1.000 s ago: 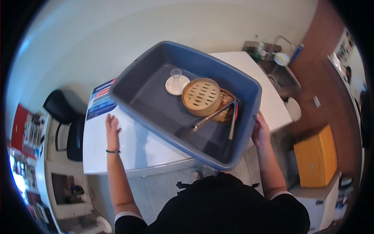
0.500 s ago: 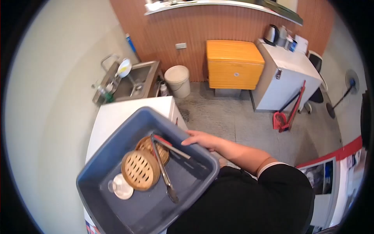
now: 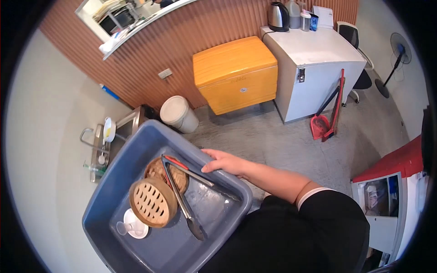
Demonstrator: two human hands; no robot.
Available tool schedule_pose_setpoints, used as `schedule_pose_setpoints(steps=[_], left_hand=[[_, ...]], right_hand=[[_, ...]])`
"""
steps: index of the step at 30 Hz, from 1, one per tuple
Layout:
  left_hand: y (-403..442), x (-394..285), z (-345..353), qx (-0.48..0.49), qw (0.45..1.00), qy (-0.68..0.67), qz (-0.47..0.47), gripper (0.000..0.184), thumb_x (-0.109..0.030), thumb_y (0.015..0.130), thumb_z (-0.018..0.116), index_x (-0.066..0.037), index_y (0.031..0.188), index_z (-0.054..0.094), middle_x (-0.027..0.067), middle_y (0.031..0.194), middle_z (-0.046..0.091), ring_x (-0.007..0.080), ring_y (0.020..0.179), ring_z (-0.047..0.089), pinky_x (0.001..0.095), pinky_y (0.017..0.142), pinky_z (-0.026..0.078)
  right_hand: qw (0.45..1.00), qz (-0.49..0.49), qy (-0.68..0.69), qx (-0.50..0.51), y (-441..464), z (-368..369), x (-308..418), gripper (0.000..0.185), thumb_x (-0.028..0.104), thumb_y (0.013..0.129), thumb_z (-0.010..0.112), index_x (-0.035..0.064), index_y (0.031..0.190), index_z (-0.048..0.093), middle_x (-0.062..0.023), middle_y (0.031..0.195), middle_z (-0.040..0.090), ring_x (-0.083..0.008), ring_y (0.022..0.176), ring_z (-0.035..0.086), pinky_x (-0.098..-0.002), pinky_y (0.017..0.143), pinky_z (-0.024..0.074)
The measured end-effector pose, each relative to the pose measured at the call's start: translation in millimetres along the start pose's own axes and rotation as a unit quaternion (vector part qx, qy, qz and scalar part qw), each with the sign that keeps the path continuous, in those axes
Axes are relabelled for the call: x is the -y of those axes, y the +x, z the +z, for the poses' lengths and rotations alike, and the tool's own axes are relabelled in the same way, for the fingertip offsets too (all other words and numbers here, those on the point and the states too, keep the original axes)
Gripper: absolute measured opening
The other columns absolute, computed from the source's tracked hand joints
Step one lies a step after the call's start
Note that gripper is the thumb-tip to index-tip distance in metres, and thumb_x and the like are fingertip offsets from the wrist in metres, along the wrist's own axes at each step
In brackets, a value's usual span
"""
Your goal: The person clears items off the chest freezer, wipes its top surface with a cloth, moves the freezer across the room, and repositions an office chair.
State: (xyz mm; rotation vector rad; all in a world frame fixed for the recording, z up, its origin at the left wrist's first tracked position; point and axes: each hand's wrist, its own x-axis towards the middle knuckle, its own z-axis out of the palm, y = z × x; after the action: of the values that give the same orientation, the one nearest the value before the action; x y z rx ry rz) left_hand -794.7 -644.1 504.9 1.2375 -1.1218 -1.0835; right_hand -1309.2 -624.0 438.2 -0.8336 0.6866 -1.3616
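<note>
We hold up the rectangular blue-grey plastic tub (image 3: 118, 179), already loaded with a slotted round bamboo steamer (image 3: 152, 202) and silver metal tongs (image 3: 184, 204), not set down, our right hand (image 3: 226, 163) gripping its right edge, our left hand unseen, its grip impossible to tell.

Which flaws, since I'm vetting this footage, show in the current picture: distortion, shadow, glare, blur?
Head view: wide-angle distortion bows the top front edge of the white cabinet, and the corners fall to black; head view: glints inside the tub, dark shadow beneath the yellow chest; head view: the right hand looks fairly sharp, without obvious motion smear.
</note>
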Motion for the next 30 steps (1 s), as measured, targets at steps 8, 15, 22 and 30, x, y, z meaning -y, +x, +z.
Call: schedule_pose_setpoints(steps=[8, 15, 22, 30], left_hand=[[31, -21, 89, 0.151, 0.988, 0.002, 0.028, 0.048, -0.035, 0.085, 0.035, -0.006, 0.123, 0.030, 0.0123, 0.120, 0.038, 0.0234, 0.108, 0.039, 0.0334, 0.091, 0.032], [98, -27, 307, 0.232, 0.973, -0.012, 0.005, 0.049, -0.029, 0.083, 0.042, -0.004, 0.122, 0.029, 0.0115, 0.119, 0.038, 0.0219, 0.107, 0.039, 0.0326, 0.092, 0.031], [257, 66, 477, 0.313, 0.948, -0.056, -0.006, 0.047, -0.020, 0.077, 0.055, -0.005, 0.117, 0.035, 0.0088, 0.113, 0.044, 0.0194, 0.100, 0.044, 0.0328, 0.087, 0.036], [358, 158, 675, 0.325, 0.927, -0.028, -0.186, 0.044, -0.014, 0.078, 0.053, -0.014, 0.117, 0.034, 0.0086, 0.105, 0.049, 0.0211, 0.091, 0.050, 0.0349, 0.078, 0.042]], right_hand=[[0.994, -0.066, 0.016, -0.081, -24, -96, 66, 0.055, 0.015, 0.066, 0.059, -0.0018, 0.114, 0.038, -0.0098, 0.104, 0.048, -0.0150, 0.093, 0.046, -0.0257, 0.081, 0.0358], [0.975, -0.105, -0.028, -0.193, -40, -227, 162, 0.053, 0.017, 0.067, 0.058, -0.0036, 0.112, 0.041, -0.0107, 0.101, 0.051, -0.0145, 0.087, 0.050, -0.0245, 0.078, 0.0382], [0.941, -0.099, -0.080, -0.312, 8, -341, 223, 0.048, 0.016, 0.069, 0.056, -0.0019, 0.111, 0.043, -0.0099, 0.098, 0.054, -0.0158, 0.085, 0.053, -0.0257, 0.077, 0.0398], [0.831, 0.061, -0.313, -0.455, 85, -523, 219, 0.042, 0.022, 0.069, 0.058, 0.0010, 0.105, 0.049, -0.0142, 0.094, 0.057, -0.0221, 0.085, 0.055, -0.0306, 0.077, 0.0402]])
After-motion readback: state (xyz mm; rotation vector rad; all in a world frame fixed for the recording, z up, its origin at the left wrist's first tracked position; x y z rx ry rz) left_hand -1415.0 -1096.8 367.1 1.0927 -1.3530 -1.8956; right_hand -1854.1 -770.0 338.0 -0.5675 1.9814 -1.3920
